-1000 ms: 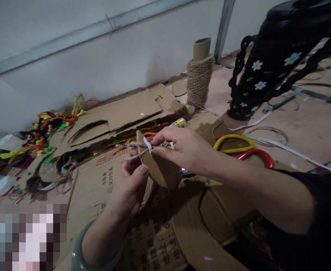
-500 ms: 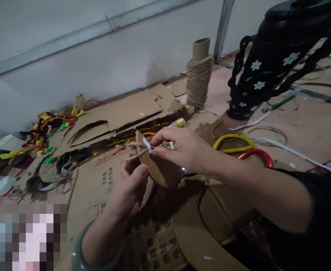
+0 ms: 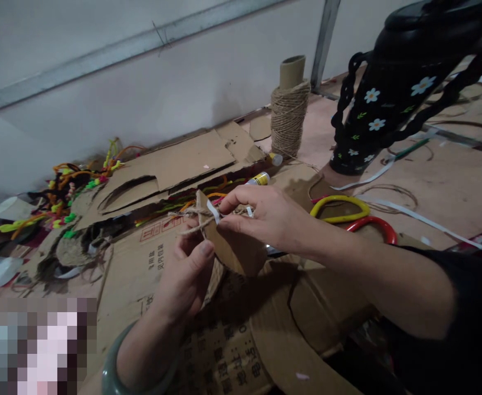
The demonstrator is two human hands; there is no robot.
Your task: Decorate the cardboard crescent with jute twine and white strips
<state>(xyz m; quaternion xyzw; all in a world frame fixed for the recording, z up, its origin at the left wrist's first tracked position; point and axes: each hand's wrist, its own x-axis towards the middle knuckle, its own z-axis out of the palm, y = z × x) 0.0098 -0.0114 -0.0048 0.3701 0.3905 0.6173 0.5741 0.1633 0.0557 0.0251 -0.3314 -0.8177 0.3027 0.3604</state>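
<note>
A cut cardboard piece [image 3: 238, 249] is tilted up between my hands, with strands of jute twine [image 3: 202, 211] crossing its upper left edge. My left hand [image 3: 193, 269], a jade-coloured bangle on its wrist, grips that edge between thumb and fingers; some of its fingers are hidden behind the piece. My right hand [image 3: 261, 216] pinches a short strip of white tape [image 3: 213, 210] against the cardboard's upper edge. Another bit of white shows by the right fingers. Beneath both hands lies a large printed cardboard sheet [image 3: 129, 274].
Scissors with a yellow and red handle [image 3: 339, 208] lie right of my right hand. Behind stand a twine spool [image 3: 290, 118] and a black flowered tumbler [image 3: 383, 109]. Colourful pipe cleaners [image 3: 66, 189] and cut cardboard [image 3: 191, 164] lie at the left and back. A glue stick [image 3: 260, 178] lies behind my hand.
Almost nothing differs. Both hands keep their hold on the cardboard and the white tape, with only a slight shift to the left.
</note>
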